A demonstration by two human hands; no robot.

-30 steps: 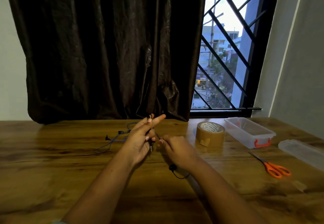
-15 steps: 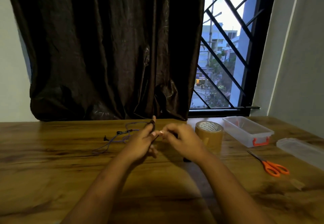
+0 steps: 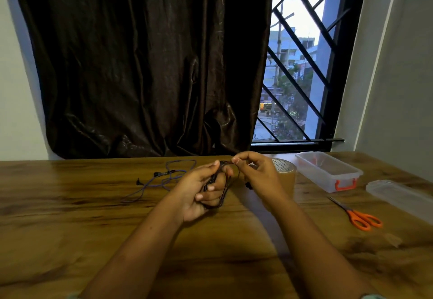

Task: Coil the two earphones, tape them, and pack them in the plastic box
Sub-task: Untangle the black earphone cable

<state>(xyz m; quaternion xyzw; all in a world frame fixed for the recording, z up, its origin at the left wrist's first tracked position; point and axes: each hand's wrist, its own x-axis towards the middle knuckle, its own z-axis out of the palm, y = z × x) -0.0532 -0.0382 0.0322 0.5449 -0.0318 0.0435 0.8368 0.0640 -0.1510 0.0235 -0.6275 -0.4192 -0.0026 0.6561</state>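
A dark earphone cord [image 3: 223,189] is looped in several turns around the fingers of my left hand [image 3: 201,188], which holds the coil above the wooden table [image 3: 70,228]. My right hand [image 3: 257,174] pinches the free end of that cord at the top of the coil, near its fingertips. A second, purple earphone [image 3: 164,177] lies loose and uncoiled on the table to the left of my hands. The clear plastic box [image 3: 328,172] with an orange latch stands open at the right, and a brown tape roll [image 3: 284,169] sits partly behind my right hand.
Orange-handled scissors [image 3: 360,216] lie at the right, with the box's clear lid [image 3: 403,196] beyond them near the table's right edge. A small scrap [image 3: 393,239] lies in front of the scissors. A dark curtain [image 3: 140,64] and barred window back the table.
My right hand has risen from low beside the left hand to the top of the coil, drawing the cord around the left fingers. The dangling earbud end is no longer hanging below.
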